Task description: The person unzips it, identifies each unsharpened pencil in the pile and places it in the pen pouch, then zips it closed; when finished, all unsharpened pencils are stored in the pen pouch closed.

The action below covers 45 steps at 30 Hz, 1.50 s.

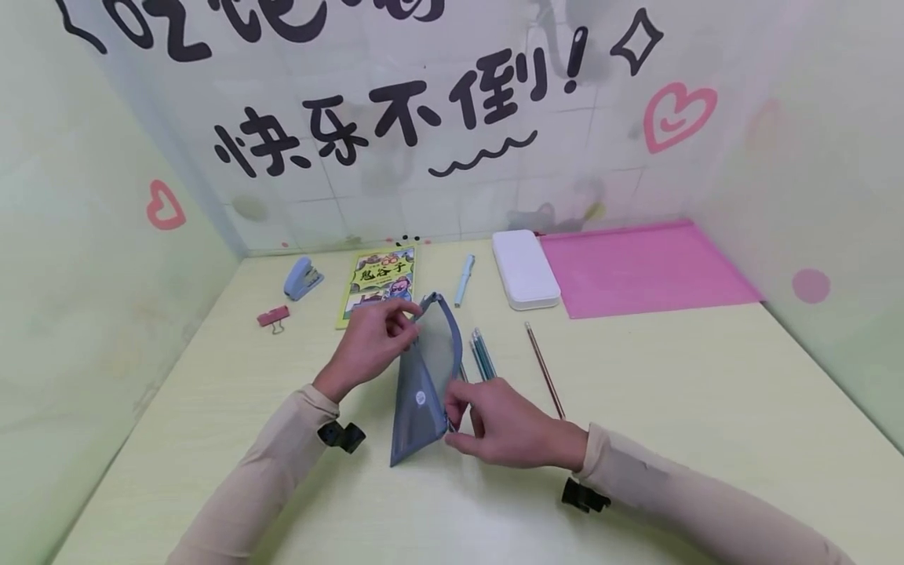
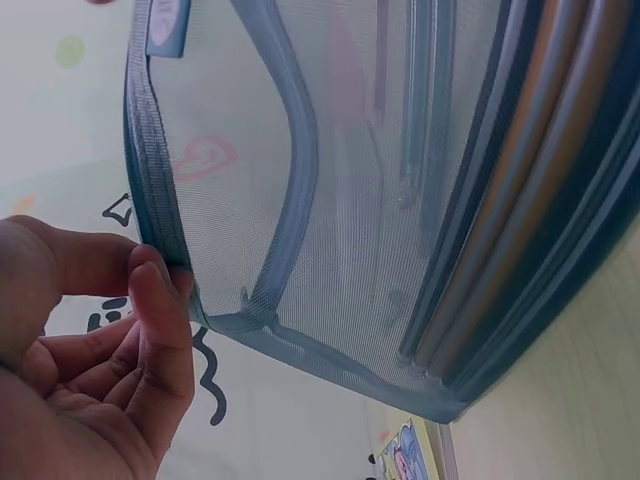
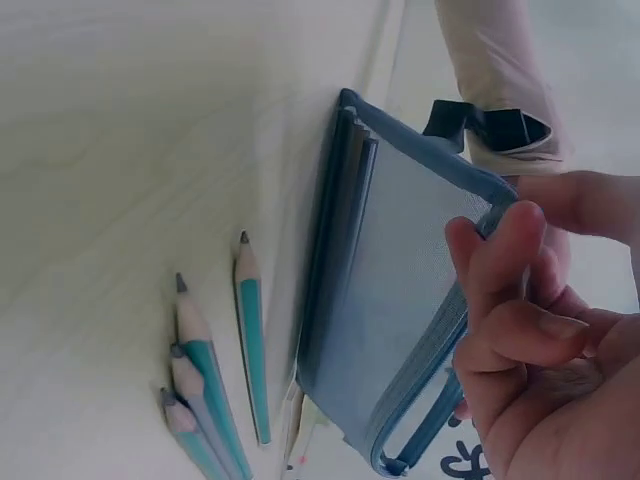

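Note:
A blue-grey mesh zip pencil pouch (image 1: 417,416) stands on edge at the middle of the table, its zipped mouth spread apart at the top. With thumb and fingertips, my left hand (image 1: 370,341) pinches the far end of the mouth. The near end is gripped by my right hand (image 1: 508,424). Through the mesh in the left wrist view, several long pencils (image 2: 510,190) lie along the pouch's bottom. Just right of the pouch, several teal pencils (image 1: 483,355) rest on the table, sharpened tips showing in the right wrist view. A brown pencil (image 1: 544,369) lies farther right.
Along the back stand or lie a blue stapler (image 1: 302,279), a yellow comic-style book (image 1: 377,282), a light blue pen (image 1: 464,280), a white case (image 1: 526,271) and a pink sheet (image 1: 650,271). A red binder clip (image 1: 273,316) is at left. Walls enclose the table's back and sides.

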### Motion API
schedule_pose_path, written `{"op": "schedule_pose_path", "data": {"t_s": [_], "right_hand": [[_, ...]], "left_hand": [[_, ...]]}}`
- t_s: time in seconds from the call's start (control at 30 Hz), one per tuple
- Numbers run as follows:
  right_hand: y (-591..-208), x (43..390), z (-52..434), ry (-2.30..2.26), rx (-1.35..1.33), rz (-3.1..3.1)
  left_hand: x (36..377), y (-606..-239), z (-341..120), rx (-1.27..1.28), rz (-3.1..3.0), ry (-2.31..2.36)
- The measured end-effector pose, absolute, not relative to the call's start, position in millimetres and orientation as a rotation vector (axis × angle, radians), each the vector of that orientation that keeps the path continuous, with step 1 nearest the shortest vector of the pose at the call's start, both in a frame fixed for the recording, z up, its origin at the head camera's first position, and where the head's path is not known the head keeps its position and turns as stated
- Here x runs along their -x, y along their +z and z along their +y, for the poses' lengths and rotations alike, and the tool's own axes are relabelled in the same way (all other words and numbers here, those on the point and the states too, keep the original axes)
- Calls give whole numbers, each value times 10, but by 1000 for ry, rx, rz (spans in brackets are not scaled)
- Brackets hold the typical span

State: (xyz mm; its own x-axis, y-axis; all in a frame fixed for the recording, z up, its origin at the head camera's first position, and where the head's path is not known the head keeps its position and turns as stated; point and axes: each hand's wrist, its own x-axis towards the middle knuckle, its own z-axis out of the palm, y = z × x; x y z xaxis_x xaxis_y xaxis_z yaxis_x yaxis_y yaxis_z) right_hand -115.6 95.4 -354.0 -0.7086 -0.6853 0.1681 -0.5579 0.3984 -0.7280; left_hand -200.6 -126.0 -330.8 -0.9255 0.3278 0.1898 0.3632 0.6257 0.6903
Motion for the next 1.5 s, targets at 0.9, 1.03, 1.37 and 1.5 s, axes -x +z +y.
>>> {"op": "schedule_pose_path", "data": {"t_s": [0.9, 1.03, 1.37, 1.5], "right_hand": [[-3502, 1138, 783, -1481, 1232, 2323], [-3477, 1163, 772, -1408, 1319, 2361], [-3476, 1423, 733, -691, 1968, 2811], [-3480, 1568, 711, -661, 1949, 2860]], "left_hand": [[781, -3487, -1359, 1020, -2364, -388], [714, -3501, -1317, 1011, -2304, -364], [578, -3510, -1337, 1083, -2225, -310], [541, -3541, -1370, 1066, -2214, -313]]}}
